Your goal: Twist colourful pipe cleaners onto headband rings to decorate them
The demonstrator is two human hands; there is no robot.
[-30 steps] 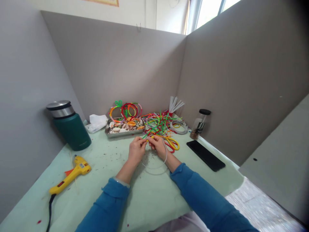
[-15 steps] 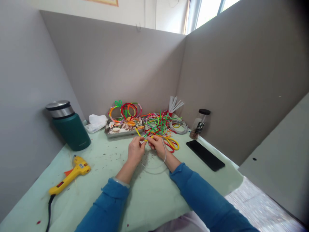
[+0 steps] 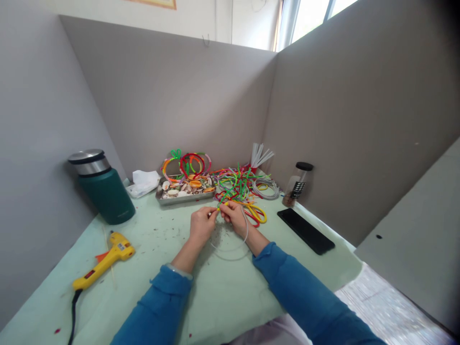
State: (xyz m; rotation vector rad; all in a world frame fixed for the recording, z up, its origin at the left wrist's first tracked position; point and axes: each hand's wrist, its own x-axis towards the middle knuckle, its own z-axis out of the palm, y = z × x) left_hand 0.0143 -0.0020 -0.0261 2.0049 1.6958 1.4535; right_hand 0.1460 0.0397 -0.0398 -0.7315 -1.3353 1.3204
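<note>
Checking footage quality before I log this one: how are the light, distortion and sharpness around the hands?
Head view: even daylight from the window at upper right, only soft shadows on the table. Wide-angle bending tilts the partition walls, and the top right corner darkens. Left hand and right hand are small and slightly soft, so the yellow pipe cleaner they pinch lacks fine detail.

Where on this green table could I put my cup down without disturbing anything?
Bare mat lies between the yellow glue gun and the left hand, and again near the front edge between the sleeves. The back is crowded: shell tray, pipe-cleaner pile, jar, phone to the right.
</note>
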